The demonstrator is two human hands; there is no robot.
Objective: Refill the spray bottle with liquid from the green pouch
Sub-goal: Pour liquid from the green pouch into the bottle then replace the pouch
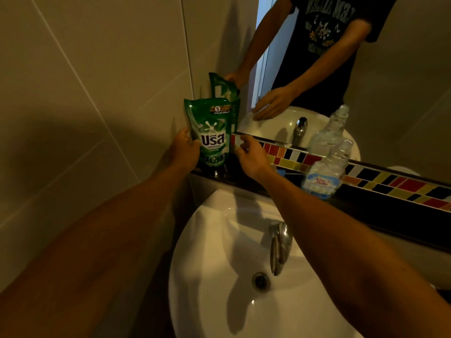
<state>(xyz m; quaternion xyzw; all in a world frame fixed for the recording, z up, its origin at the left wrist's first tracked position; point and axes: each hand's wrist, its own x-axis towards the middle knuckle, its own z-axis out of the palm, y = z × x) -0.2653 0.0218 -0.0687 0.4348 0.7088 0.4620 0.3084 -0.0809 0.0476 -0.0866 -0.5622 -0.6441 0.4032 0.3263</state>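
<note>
Green pouch (212, 132) upright between hands: left hand (184, 148) gripping its side, right hand (251, 158) loose beside it; spray bottle (327, 167) (uncapped) right of right hand.

Green pouch (211, 132) upright on dark ledge (246, 182) behind the sink, far left against tiled wall, white logo facing camera, top sealed. Clear spray bottle (325, 172), no sprayer head, neck open, blue-white label, standing well right of pouch
</note>
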